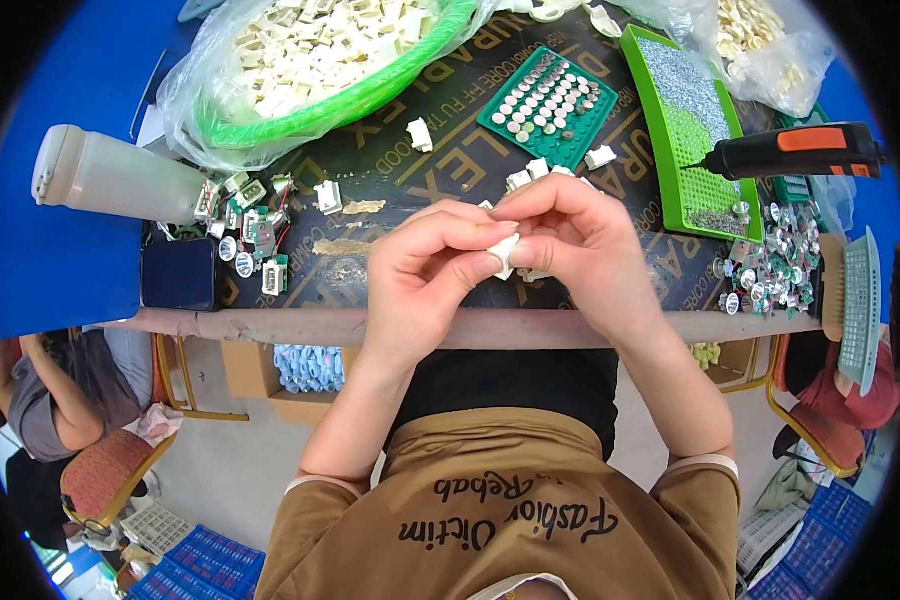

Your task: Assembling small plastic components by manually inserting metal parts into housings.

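Note:
My left hand (422,270) and my right hand (588,240) meet above the front edge of the table. Between their thumbs and forefingers they pinch a small white plastic part (506,257), mostly covered by the fingertips. Just beyond my right hand lie more white plastic pieces (519,180), some partly hidden by the fingers. Two others, a white piece (328,197) and another white piece (420,135), lie apart on the dark tabletop (390,165) to the left and farther back.
A green-rimmed basket (370,98) of white parts stands far left. Behind my hands sits a green tray (550,150) of round discs. On the right are a lime tray (675,205) of screws, a black-orange electric screwdriver (800,152) and circuit boards (775,265). A translucent bottle (120,178) lies left.

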A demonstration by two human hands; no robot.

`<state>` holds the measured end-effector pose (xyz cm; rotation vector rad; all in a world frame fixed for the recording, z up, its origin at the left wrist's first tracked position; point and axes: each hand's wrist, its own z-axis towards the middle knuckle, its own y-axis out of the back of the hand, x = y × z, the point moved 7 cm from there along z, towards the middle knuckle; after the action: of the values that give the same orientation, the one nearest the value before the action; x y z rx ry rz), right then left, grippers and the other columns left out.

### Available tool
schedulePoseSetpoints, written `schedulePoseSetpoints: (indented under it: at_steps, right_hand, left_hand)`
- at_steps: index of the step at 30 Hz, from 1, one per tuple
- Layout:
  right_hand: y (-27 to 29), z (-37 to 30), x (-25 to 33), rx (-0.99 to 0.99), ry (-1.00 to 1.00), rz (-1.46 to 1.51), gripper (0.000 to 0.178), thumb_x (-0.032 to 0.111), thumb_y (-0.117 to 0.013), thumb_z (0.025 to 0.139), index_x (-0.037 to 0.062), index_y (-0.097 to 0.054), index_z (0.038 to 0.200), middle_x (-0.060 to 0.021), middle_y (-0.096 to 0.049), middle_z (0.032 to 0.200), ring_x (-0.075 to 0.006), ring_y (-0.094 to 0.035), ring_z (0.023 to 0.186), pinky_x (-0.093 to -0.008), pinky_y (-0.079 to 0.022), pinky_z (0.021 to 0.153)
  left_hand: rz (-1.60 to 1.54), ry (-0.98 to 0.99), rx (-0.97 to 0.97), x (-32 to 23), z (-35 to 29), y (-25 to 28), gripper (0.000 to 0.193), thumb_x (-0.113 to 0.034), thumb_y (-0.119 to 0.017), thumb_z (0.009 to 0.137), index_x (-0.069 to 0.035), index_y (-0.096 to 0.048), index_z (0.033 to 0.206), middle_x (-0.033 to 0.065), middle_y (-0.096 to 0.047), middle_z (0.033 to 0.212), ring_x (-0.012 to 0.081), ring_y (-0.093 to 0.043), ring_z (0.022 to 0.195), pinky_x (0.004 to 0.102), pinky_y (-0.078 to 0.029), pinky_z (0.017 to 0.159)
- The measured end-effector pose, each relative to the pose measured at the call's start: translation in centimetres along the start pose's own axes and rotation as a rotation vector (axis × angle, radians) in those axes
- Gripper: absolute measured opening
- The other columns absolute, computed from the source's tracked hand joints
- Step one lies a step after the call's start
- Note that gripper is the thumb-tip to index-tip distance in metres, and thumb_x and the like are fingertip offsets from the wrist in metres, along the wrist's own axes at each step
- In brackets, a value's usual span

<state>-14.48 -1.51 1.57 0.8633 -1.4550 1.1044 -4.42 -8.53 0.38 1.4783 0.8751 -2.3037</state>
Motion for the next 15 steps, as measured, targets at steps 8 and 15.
schedulePoseSetpoints:
  at_steps: [8,15]
  right_hand:
    - [0.0,-1.4,2.2,-0.095,0.352,-0.495,0.014,-0.001,-0.061,0.077,0.0007,-0.060,0.091,-0.0089,-0.057,0.089,-0.0195,-0.057,0.085,-0.0295,-0.046,0.073]
    - [7.3,0.8,4.2,-0.282,0.448,-1.514,0.020,-0.003,-0.060,0.069,0.0022,-0.062,0.089,-0.0101,-0.058,0.087,-0.0277,-0.053,0.087,-0.0363,-0.044,0.080]
  left_hand:
    - [-0.055,0.052,0.009,-0.9,-1.2,0.5,0.019,0.013,-0.056,0.076,0.003,-0.061,0.092,0.0098,-0.058,0.095,0.0150,-0.056,0.087,0.0247,-0.046,0.075]
    - [1.236,-0.169,-0.041,-6.2,-1.5,4.0,0.020,0.003,-0.057,0.076,-0.005,-0.063,0.093,0.0099,-0.056,0.087,0.0253,-0.053,0.080,0.0322,-0.042,0.070]
